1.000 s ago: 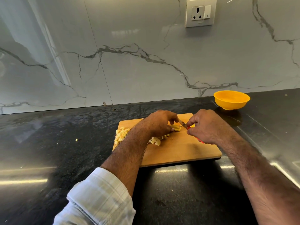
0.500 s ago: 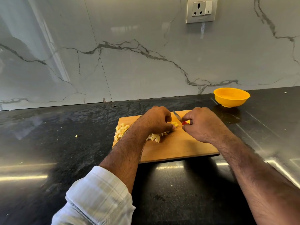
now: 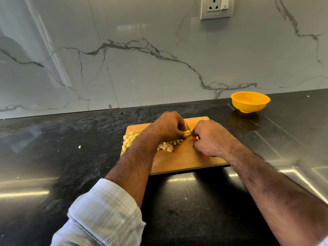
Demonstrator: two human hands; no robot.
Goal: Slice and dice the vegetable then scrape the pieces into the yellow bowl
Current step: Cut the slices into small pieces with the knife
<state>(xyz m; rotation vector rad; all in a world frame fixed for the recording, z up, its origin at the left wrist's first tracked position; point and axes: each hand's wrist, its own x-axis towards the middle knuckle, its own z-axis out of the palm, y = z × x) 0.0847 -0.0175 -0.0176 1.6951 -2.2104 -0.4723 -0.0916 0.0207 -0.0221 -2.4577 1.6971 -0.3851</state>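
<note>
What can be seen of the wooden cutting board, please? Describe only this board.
The cutting board is a flat rectangular slab that looks like light brown wood, with rounded corners. It lies flat on the dark glossy counter, close in front of the person. Pale diced vegetable pieces lie in a heap at its left part, and more near the middle. The left hand and the right hand work over it and hide its far middle. The near part is bare. The yellow bowl stands apart, beyond its right corner.

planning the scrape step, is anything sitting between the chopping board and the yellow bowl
Nothing visible does. The round yellow plastic bowl stands beyond the far right corner of the rectangular wooden chopping board, and the dark polished stone counter between them shows only the bowl's reflection.
</note>
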